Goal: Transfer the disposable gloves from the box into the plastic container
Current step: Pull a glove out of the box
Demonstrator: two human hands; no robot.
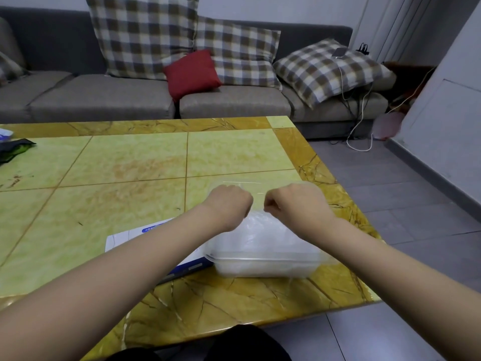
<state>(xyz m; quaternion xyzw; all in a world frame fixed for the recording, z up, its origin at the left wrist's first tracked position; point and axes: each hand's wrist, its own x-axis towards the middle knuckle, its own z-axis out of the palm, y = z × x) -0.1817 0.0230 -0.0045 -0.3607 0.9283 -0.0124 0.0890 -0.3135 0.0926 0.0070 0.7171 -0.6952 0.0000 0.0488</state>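
Observation:
A clear plastic container (263, 264) stands near the table's front right edge, filled with a heap of thin transparent disposable gloves (263, 233). Its clear lid (242, 185) seems to stand up behind my hands, barely visible. A white and blue glove box (135, 237) lies flat to the container's left, partly hidden under my left forearm. My left hand (230, 204) and my right hand (294, 201) hover above the heap, fingers curled, each pinching the thin plastic at the top of the pile.
The table (117, 165) has a green and yellow marble top. A dark green packet (13, 149) lies at its far left edge. A grey sofa (104, 97) with checked and red cushions stands behind. Grey floor tiles and cables are at the right.

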